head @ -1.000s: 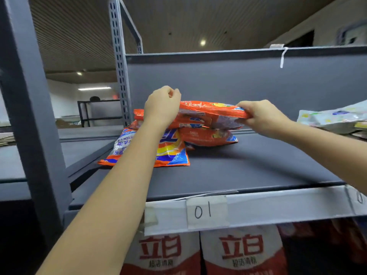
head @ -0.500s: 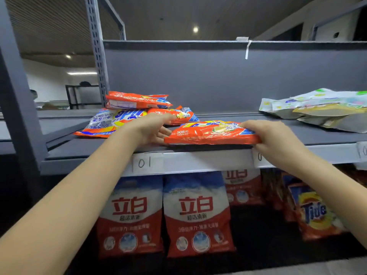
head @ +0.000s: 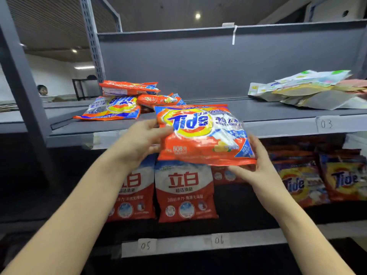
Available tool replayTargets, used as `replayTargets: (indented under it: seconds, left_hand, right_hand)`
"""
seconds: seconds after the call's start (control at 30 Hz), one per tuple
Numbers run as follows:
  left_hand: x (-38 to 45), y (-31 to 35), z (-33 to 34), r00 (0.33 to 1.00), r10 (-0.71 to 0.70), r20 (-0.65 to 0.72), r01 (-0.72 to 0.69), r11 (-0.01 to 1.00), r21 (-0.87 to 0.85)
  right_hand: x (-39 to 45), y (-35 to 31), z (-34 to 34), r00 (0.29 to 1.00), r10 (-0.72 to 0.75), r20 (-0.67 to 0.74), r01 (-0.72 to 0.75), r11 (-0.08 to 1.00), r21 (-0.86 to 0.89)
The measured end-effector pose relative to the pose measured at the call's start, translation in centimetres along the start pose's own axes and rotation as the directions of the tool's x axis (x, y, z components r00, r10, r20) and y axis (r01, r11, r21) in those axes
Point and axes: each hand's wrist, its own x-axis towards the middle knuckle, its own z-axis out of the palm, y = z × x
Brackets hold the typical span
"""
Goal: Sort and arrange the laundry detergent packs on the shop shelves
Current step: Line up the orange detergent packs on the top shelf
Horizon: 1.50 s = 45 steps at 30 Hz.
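Both hands hold a Tide pack [head: 202, 133] in front of the shelves.

The left hand [head: 139, 141] grips its left edge, thumb on the face; the right hand [head: 256, 165] cups its lower right corner from beneath. Behind it, red-and-white bags [head: 185, 192] stand on the lower shelf [head: 178, 245]; more orange packs [head: 127, 100] lie piled on the upper shelf [head: 278, 126].

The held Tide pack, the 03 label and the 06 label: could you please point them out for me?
Tide pack [head: 200, 133]: head view, front face below the logo.
03 label [head: 326, 124]: head view, on the written digits.
06 label [head: 219, 239]: head view, on the written digits.
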Motion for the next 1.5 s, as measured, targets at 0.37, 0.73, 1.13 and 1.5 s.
replayTargets:
  seconds: [0.37, 0.73, 1.13, 1.5]
  left_hand:
    - [-0.8, -5.7, 1.4, 0.988, -0.153, -0.009, 0.143, 0.945, -0.294]
    - [0.5, -3.4, 2.4, 0.988, 0.154, -0.009, -0.154, 0.984, -0.09]
    - [3.1, -5.1, 12.2, 0.917, 0.074, 0.391, 0.107, 0.901, -0.42]
    - [0.4, -15.0, 31.4, 0.707, -0.104, 0.699, 0.386, 0.885, -0.259]
  right_hand:
    - [4.3, 0.5, -1.5, 0.953, 0.3, 0.052, -0.304, 0.947, 0.103]
    - [5.2, -5.8, -2.4, 0.994, 0.083, 0.066, -0.069, 0.978, -0.197]
    - [-4.8, -2.4, -8.6, 0.911, -0.059, -0.409, 0.027, 0.996, -0.085]
    - [-20.2, 5.5, -23.5, 0.735, 0.416, -0.536, -0.473, 0.88, 0.035]
